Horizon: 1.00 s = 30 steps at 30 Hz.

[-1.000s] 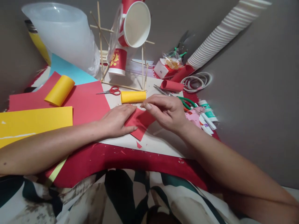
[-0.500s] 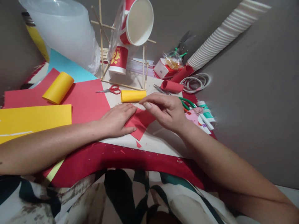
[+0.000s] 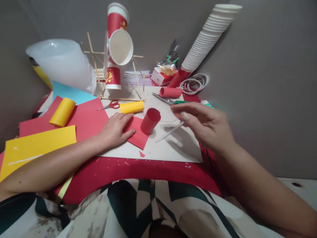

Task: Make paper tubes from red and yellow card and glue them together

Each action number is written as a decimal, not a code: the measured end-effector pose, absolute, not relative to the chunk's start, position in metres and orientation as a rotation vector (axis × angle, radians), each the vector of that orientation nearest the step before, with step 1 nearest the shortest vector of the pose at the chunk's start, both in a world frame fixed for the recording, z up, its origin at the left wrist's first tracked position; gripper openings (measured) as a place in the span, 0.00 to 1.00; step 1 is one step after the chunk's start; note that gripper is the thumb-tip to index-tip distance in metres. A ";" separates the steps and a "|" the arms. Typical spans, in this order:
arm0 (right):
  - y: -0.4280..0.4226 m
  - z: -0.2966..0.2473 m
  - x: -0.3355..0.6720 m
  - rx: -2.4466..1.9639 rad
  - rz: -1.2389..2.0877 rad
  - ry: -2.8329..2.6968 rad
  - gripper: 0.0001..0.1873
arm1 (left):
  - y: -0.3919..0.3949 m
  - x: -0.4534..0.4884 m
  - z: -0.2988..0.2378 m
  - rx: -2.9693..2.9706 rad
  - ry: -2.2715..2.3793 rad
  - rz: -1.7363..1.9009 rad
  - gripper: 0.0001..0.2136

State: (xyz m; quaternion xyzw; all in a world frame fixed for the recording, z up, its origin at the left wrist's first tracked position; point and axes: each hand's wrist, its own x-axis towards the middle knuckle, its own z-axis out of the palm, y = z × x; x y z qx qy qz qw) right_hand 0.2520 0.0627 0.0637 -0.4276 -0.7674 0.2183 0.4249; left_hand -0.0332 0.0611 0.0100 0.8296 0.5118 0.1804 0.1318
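Note:
My left hand [image 3: 116, 130] lies flat with fingers spread on a piece of red paper [image 3: 137, 138], pressing its left side. On the right part of that paper a rolled red paper tube [image 3: 150, 122] stands a little tilted, out of my fingers. To the right my right hand [image 3: 209, 127] hovers above the white board [image 3: 119, 148], its thumb and forefinger apart and nothing seen between them. Below its fingertips a thin white strip [image 3: 169, 132] rests on the board. Green-handled scissors [image 3: 170, 101] lie just beyond, their handles partly hidden by this hand.
A yellow paper tube [image 3: 132, 106] and red scissors [image 3: 114, 104] lie behind my left hand. Farther back stand a stick frame with paper cups [image 3: 114, 76] and a tall cup stack [image 3: 205, 36]. Red [image 3: 86, 115] and yellow sheets [image 3: 49, 142] spread at left; a coiled cord [image 3: 194, 84] sits back right.
My right hand has moved away to the right from the red paper, and the upright red tube now shows. The left hand stays on the paper. The whole view has shifted.

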 end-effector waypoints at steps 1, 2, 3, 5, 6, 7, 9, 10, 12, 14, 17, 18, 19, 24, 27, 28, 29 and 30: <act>0.064 0.062 0.255 -1.081 0.558 -1.933 0.10 | 0.061 -0.033 0.010 2.392 1.503 0.535 0.25; 0.066 0.060 0.256 -1.082 0.573 -1.939 0.11 | 0.062 -0.033 0.009 2.367 1.520 0.560 0.25; 0.068 0.059 0.258 -1.078 0.586 -1.939 0.11 | 0.063 -0.033 0.009 2.358 1.536 0.560 0.25; 0.072 0.059 0.261 -1.068 0.607 -1.943 0.12 | 0.067 -0.033 0.008 2.327 1.577 0.566 0.25; 0.074 0.059 0.263 -1.060 0.616 -1.945 0.13 | 0.070 -0.033 0.009 2.299 1.598 0.564 0.26; 0.075 0.060 0.265 -1.051 0.625 -1.953 0.13 | 0.073 -0.033 0.011 2.265 1.617 0.562 0.26; 0.077 0.061 0.269 -1.029 0.644 -1.976 0.14 | 0.080 -0.032 0.016 2.187 1.642 0.546 0.26; 0.077 0.061 0.271 -1.014 0.650 -1.984 0.14 | 0.083 -0.031 0.019 2.148 1.649 0.533 0.26; 0.077 0.060 0.275 -0.992 0.653 -2.000 0.14 | 0.088 -0.028 0.026 2.060 1.653 0.511 0.27; 0.077 0.059 0.276 -0.982 0.648 -2.014 0.14 | 0.090 -0.025 0.031 1.969 1.648 0.509 0.27; 0.076 0.057 0.276 -0.975 0.642 -2.025 0.15 | 0.090 -0.019 0.035 1.825 1.612 0.574 0.24; 0.076 0.056 0.276 -0.973 0.650 -2.021 0.14 | 0.090 -0.017 0.035 1.770 1.588 0.609 0.23; 0.075 0.056 0.275 -0.973 0.669 -2.013 0.14 | 0.089 -0.016 0.036 1.708 1.559 0.645 0.21; 0.075 0.056 0.268 -1.081 0.945 -1.823 0.09 | 0.089 -0.018 0.046 1.366 1.349 0.678 0.19; 0.076 0.054 0.262 -1.162 1.122 -1.712 0.08 | 0.091 -0.022 0.055 1.230 1.230 0.636 0.21; 0.076 0.053 0.260 -1.171 1.167 -1.702 0.09 | 0.091 -0.022 0.057 1.198 1.202 0.626 0.21; 0.075 0.052 0.258 -1.177 1.216 -1.697 0.10 | 0.091 -0.022 0.058 1.173 1.179 0.615 0.22; 0.075 0.051 0.256 -1.184 1.275 -1.687 0.11 | 0.090 -0.021 0.058 1.151 1.161 0.602 0.22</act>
